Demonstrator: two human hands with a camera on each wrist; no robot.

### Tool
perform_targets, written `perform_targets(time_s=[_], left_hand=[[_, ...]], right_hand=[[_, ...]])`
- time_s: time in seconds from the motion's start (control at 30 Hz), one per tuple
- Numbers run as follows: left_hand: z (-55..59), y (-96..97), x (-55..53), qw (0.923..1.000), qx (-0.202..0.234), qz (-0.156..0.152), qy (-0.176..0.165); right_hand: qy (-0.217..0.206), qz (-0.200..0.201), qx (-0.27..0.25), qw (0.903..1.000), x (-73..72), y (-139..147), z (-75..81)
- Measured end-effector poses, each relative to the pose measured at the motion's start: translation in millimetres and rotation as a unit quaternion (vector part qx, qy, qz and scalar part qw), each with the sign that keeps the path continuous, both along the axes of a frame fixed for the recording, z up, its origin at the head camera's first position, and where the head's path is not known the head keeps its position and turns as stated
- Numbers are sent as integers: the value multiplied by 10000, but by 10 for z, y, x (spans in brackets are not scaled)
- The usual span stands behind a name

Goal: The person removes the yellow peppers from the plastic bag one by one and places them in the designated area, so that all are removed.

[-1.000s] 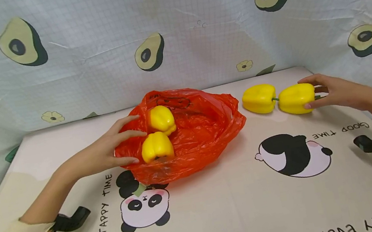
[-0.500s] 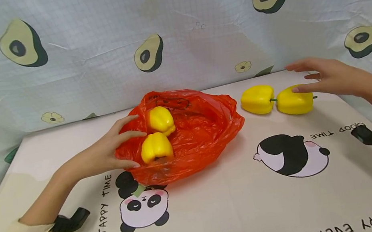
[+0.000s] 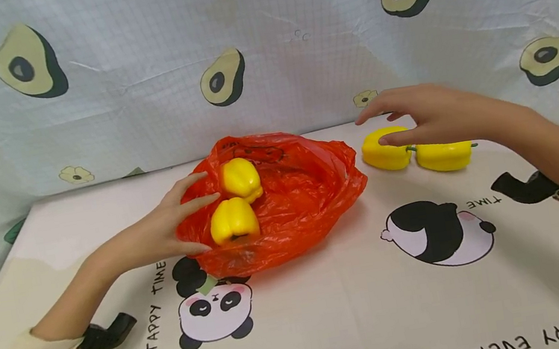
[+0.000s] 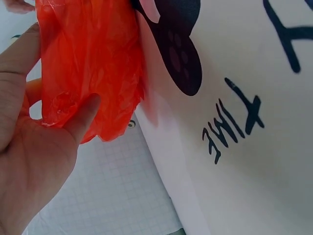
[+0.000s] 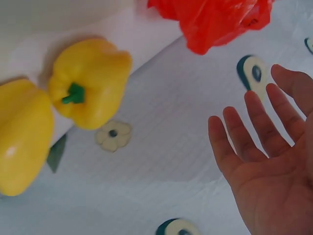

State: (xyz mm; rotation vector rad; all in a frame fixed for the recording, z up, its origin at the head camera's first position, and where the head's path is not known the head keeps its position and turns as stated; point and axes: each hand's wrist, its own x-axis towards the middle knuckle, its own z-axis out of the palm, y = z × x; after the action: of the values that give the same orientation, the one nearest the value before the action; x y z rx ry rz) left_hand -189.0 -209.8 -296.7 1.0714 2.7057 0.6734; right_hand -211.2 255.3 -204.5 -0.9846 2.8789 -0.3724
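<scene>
Wall sheeting [image 3: 135, 26] behind a printed table covering [image 3: 325, 326].
Sheeting pale grey, creased, faintly gridded, bearing avocado prints [image 3: 223, 78] and small flower prints [image 3: 76, 174]; table covering off-white, marked with panda prints [image 3: 215, 313] and black lettering [image 3: 153, 322], "HAPPY TIME" legible; lighting even, shadows soft.

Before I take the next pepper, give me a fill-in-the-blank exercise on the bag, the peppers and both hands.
1. Inside the red bag, the number of peppers in view is ____.
2. The hand touching the bag is the person's ____ one.
3. The right hand holds ____.
4. Peppers outside the bag have stems coloured ____.

Missing words: two; left; nothing; green.
</scene>
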Motion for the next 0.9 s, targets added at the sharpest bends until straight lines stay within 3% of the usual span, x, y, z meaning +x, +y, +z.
perform_targets(time_s=[0.27,0.9], left_hand=[[-12,-4,-1,10000,61,-13,8],[-38,-13,1,9998,140,-107,54]], right_hand=[[-293,644,-41,9975,-45,-373,90],[-574,1243,556,9890,-51,-826,69]])
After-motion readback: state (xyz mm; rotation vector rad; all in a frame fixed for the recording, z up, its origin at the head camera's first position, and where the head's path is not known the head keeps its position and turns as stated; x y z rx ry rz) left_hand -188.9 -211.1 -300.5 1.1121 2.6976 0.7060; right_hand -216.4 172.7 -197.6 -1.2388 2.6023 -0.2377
